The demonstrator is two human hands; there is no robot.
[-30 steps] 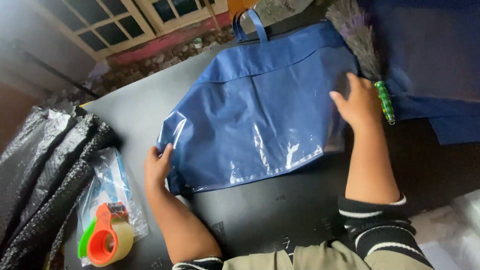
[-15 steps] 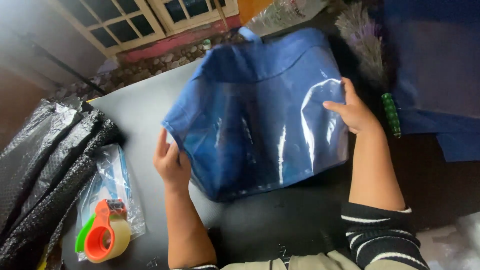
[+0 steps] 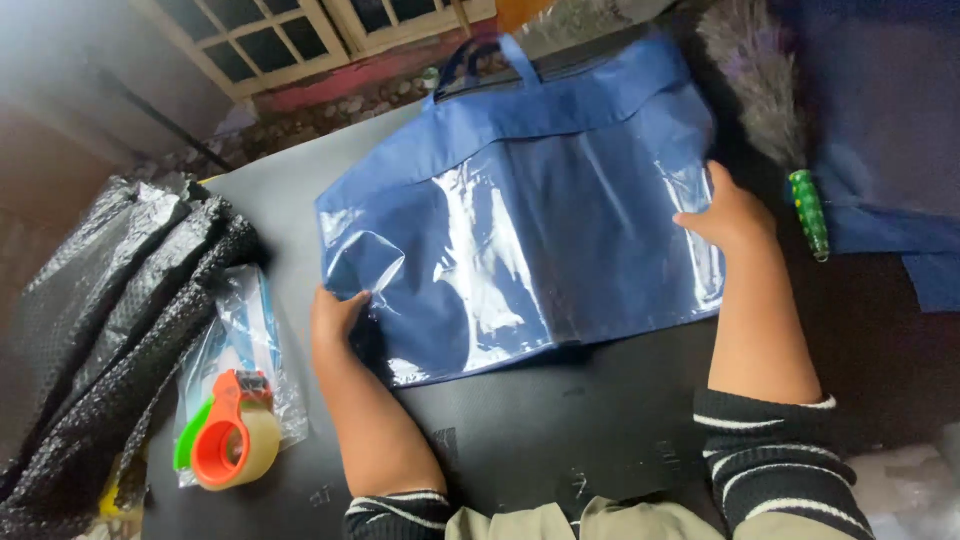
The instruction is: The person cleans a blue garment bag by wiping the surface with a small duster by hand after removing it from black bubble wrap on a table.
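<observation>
- The table is dark and fills most of the view, with a window frame beyond its far edge.
- The bag is blue, with a clear glossy plastic front; it lies flat in the middle of the table, handles pointing away from the person.
- A heap of black bubble wrap is bunched along the table's left side, well apart from the bag.
- More blue cloth lies at the far right, past the bag's right edge.
- A grey feather duster with a green handle lies between the bag and that cloth, just beside the right hand.
- The right hand rests on the bag's right edge, fingers spread and laid flat on the plastic, not clenched; the sleeve is black with white stripes.
- The left hand is at the bag's lower left corner, fingers curled onto the edge; whether it pinches the material I cannot tell.
- A clear packet lies left of the left hand, near the bubble wrap.
- A tape dispenser, orange and green, sits on the near end of that packet.
</observation>
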